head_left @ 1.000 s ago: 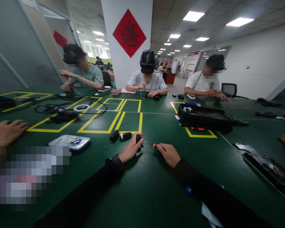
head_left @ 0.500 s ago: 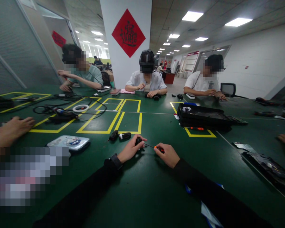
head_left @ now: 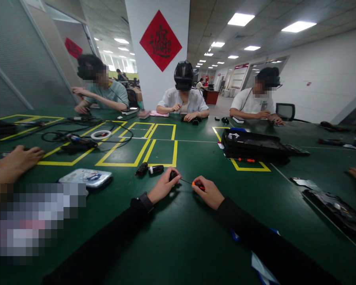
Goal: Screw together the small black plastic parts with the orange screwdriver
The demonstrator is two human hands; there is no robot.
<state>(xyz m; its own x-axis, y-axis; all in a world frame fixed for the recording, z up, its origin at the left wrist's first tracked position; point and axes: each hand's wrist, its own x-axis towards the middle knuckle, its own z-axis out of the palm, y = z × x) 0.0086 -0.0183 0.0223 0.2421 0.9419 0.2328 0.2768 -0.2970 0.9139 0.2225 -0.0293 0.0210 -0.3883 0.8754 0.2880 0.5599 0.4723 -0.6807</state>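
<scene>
My left hand point(head_left: 165, 185) is closed round a small black part point(head_left: 173, 175) above the green table, a black band at its wrist. Facing it from the right, my right hand point(head_left: 209, 191) grips a screwdriver point(head_left: 199, 186) with an orange and black handle. Its thin shaft runs left from the handle to the black part, where the tip is hidden. Just beyond my left hand lie two black cylindrical pieces, one plain point(head_left: 142, 169) and one with a white band point(head_left: 156, 170).
A phone in a clear case point(head_left: 87, 178) lies left, near another person's hand point(head_left: 20, 158). Cables point(head_left: 74, 138) are at the back left. A black case point(head_left: 252, 145) sits back right; an opened device point(head_left: 335, 209) lies right. Three people sit opposite.
The left index finger, stretched out before, is now bent in closer to the black part. Both hands have otherwise hardly moved.
</scene>
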